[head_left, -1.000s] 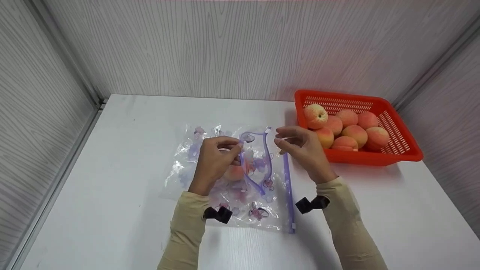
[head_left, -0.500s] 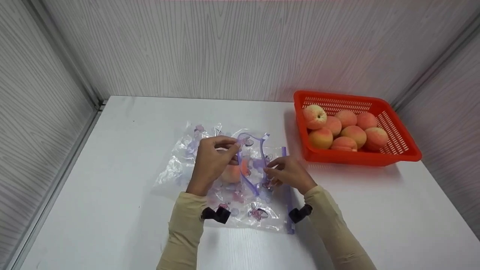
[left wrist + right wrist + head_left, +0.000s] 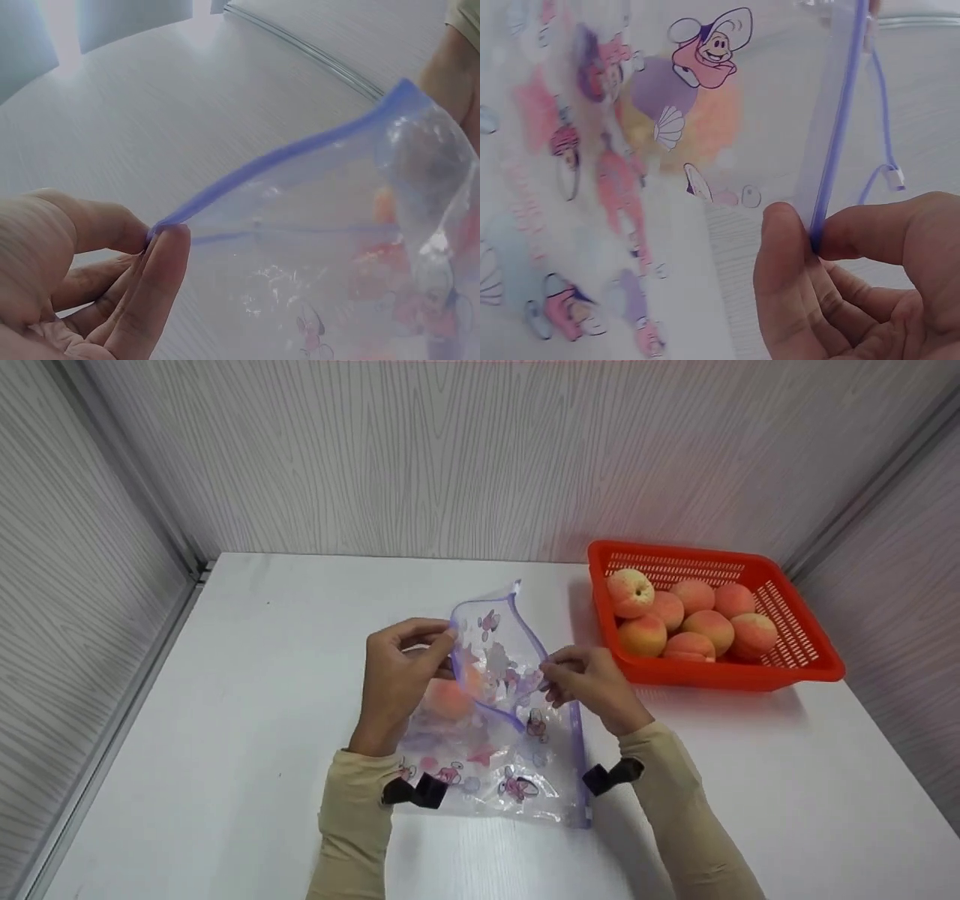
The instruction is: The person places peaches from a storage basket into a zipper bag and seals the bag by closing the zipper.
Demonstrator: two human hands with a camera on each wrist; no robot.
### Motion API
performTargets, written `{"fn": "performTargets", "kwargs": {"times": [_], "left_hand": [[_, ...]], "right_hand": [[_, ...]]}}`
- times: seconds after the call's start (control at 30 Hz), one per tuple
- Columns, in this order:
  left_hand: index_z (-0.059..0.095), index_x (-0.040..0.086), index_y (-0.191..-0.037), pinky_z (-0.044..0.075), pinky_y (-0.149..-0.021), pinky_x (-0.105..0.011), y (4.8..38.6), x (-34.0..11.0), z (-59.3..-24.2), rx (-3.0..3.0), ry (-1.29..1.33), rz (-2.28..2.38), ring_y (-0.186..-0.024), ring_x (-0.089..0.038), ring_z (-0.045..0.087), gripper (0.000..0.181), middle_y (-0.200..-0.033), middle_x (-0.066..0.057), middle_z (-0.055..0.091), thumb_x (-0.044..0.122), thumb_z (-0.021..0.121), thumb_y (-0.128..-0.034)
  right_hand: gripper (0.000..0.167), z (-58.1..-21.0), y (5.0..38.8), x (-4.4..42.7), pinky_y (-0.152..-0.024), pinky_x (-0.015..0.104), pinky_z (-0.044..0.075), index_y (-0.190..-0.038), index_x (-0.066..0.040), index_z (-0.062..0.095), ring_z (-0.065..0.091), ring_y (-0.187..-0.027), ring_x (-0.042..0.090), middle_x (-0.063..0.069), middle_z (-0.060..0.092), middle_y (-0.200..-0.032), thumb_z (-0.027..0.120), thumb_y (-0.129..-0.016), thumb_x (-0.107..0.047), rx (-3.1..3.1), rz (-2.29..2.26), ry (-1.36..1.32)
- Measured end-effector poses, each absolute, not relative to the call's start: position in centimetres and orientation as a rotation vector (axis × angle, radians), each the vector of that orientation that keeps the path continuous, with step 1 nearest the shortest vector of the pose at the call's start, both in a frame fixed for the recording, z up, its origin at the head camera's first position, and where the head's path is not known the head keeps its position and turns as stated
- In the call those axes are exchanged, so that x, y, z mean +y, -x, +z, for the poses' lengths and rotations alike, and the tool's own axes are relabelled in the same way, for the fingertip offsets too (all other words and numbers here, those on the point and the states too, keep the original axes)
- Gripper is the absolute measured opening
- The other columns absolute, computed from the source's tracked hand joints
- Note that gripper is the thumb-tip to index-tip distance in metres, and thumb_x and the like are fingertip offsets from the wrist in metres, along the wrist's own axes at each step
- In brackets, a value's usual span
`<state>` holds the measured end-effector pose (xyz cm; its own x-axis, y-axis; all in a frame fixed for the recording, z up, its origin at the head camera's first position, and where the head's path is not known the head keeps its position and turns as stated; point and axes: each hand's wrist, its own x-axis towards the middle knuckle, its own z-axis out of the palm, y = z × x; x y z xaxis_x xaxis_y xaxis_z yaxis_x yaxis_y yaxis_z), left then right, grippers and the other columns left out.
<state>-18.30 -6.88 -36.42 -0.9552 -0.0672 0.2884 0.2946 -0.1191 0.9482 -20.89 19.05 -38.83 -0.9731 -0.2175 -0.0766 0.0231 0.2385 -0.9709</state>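
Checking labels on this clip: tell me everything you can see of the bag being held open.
The held bag is clear, thin-looking plastic printed with pink and purple cartoon figures. Purple zip strips edge its open mouth, with what looks like a pale slider at the far end. The left hand pinches one side of the mouth, the right hand the other. The mouth is raised over a flat second bag on the white table; a peach shows through the plastic.

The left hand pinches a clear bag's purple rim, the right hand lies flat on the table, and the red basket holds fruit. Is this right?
The right hand is not flat: the right wrist view shows it pinching the purple rim too. The left hand and the red basket of fruit are as you say.
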Motion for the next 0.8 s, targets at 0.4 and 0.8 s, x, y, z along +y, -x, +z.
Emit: {"fn": "performTargets", "kwargs": {"times": [0.4, 0.8], "left_hand": [[0.050, 0.003, -0.130, 0.062, -0.061, -0.036, 16.6, -6.6, -34.7, -2.119, 0.441, -2.025, -0.067, -0.026, 0.071, 0.037, -0.097, -0.021, 0.066, 0.001, 0.060, -0.0952], [0.064, -0.009, -0.119, 0.061, -0.062, -0.035, 15.7, -7.4, -33.4, -1.659, 0.561, -2.108, -0.069, -0.025, 0.066, 0.027, -0.112, -0.019, 0.059, -0.004, 0.067, -0.0923]], "right_hand": [[0.014, -34.5, 20.2, 17.6, -0.061, 0.032, 0.062, -0.103, 0.007, 0.069, 0.064, -0.062, 0.020, 0.014, 0.069, -0.080, 0.066, -0.097, -0.005, 2.334, -1.997, 0.352], [0.017, -32.3, 20.0, 18.0, -0.064, 0.030, 0.061, -0.104, 0.006, 0.071, 0.066, -0.064, 0.019, 0.011, 0.069, -0.080, 0.070, -0.096, -0.008, 2.193, -2.323, 0.238]]}}
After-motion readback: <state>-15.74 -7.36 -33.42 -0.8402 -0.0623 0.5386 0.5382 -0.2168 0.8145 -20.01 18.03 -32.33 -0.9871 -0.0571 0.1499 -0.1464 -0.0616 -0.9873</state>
